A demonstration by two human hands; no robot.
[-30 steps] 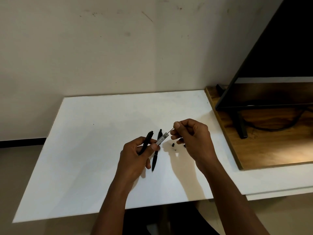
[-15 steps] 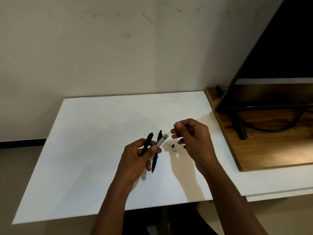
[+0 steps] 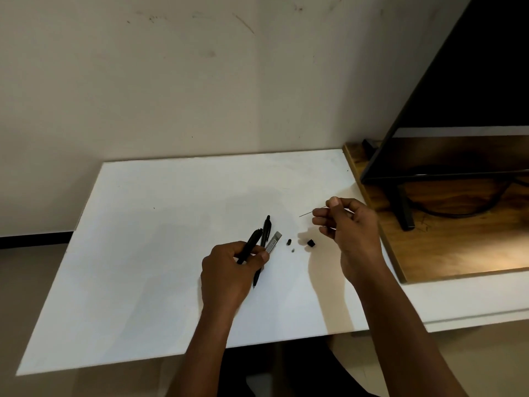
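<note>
My left hand [image 3: 229, 270] grips a black pen [image 3: 250, 245] and a small grey lead case [image 3: 273, 241] above the white table [image 3: 160, 224]. A second black pen [image 3: 264, 236] lies on the table just behind that hand, partly hidden by it. My right hand [image 3: 347, 227] is raised to the right and pinches a thin pencil lead [image 3: 310, 212] that points left. Between the hands lie a small black cap [image 3: 289, 242], a tiny grey piece [image 3: 293, 249] and a black square piece [image 3: 311, 243].
A dark monitor [image 3: 463, 110] stands on a wooden board [image 3: 458, 247] at the table's right side, with a black cable [image 3: 458, 210] under it. A wall runs behind the table. The table's front edge is close to my forearms.
My right hand has pulled the thin lead out of the grey case and moved right and up. The left hand still holds the pen and case.
</note>
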